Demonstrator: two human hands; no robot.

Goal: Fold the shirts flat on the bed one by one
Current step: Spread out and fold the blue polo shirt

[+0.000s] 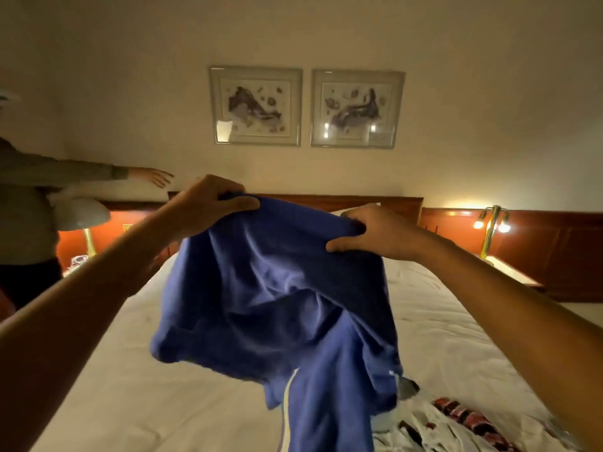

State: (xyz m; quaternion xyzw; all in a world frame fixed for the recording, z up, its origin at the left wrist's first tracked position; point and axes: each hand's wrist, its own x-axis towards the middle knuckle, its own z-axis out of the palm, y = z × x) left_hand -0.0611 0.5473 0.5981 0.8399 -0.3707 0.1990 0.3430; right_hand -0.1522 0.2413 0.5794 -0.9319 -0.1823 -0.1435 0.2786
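1 blue shirt (277, 288), 1 bed (130, 370), 2 framed pictures (255, 106) (357, 109), 2 lamps (80, 215) (492, 223)

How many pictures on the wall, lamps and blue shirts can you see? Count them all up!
framed pictures: 2
bedside lamps: 2
blue shirt: 1
Total: 5
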